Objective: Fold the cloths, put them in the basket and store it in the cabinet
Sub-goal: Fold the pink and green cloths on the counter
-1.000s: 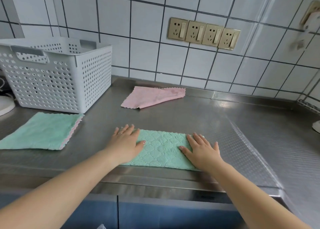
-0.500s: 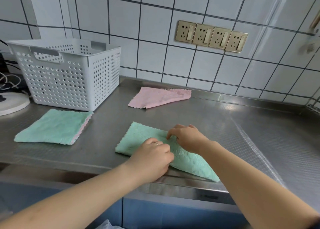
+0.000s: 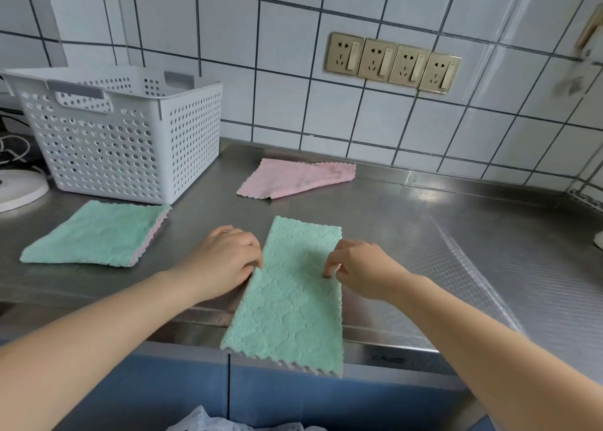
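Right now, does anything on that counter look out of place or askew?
Slightly: the green cloth held by both hands hangs over the counter front edge, and the pink cloth near the wall lies loosely folded.

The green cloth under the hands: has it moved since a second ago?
Yes. The green cloth has been turned from lying along the counter edge to pointing toward the wall, its near end now hanging over that edge.

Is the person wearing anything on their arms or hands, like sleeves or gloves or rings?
No gloves and no sleeves show: both forearms are bare right up to the picture's edge. The left hand wears a thin ring on one finger. The right hand shows no ring or watch.
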The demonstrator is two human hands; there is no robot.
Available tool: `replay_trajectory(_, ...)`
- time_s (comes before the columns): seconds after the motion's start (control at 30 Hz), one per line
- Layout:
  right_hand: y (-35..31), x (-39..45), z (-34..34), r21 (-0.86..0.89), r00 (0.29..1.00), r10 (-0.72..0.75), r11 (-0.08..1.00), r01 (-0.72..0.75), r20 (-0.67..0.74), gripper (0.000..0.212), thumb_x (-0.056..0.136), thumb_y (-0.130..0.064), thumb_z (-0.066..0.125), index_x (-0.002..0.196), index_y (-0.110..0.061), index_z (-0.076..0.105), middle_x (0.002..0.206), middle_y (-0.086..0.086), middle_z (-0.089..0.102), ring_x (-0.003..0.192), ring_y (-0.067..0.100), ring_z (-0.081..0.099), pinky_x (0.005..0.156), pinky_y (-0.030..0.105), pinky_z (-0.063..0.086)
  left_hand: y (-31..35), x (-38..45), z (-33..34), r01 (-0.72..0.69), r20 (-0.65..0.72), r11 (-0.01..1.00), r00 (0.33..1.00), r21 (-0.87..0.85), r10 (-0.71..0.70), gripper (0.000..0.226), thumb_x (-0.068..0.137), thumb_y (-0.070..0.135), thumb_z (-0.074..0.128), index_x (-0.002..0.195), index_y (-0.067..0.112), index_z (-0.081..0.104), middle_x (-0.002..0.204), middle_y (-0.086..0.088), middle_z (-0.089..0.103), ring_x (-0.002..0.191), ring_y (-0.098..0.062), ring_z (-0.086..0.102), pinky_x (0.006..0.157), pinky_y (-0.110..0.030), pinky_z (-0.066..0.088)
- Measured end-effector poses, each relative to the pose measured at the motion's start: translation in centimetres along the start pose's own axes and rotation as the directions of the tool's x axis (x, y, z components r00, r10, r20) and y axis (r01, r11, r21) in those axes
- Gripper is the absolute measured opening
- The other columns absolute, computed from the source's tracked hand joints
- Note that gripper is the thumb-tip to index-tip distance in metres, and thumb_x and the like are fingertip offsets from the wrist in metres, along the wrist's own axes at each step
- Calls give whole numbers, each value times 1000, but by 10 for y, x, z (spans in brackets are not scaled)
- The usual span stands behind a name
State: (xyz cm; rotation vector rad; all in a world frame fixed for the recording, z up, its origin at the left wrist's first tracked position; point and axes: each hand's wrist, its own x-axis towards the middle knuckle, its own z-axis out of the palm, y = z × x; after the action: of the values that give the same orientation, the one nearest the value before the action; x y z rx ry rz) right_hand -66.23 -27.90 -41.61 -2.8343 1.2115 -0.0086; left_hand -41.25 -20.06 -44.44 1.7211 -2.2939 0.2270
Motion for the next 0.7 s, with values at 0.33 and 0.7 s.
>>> replay_trajectory(0.33,-1,-70,37,-24,956,-259,964,264,137,78,84,-44,46,147,-42,-1,158,-11,-6,144,5,-10,115,37,-8,-4,-37,-8,-188,463,976,860,-108,217,63,73,42,9,134,53,-1,151,28,-7,135,16,-13,115,-29,-13)
replay_trajectory(0.7,-34,-69,33,594,894,219,802,64,-392,30,92,-40,43,69,-24,54,54,-17,51,51,1,43,53,15,31,16,-53,6,-181,-129,870,982,-459,137,31,82,45,56,112,39,60,117,24,61,117,14,47,106,-17,31)
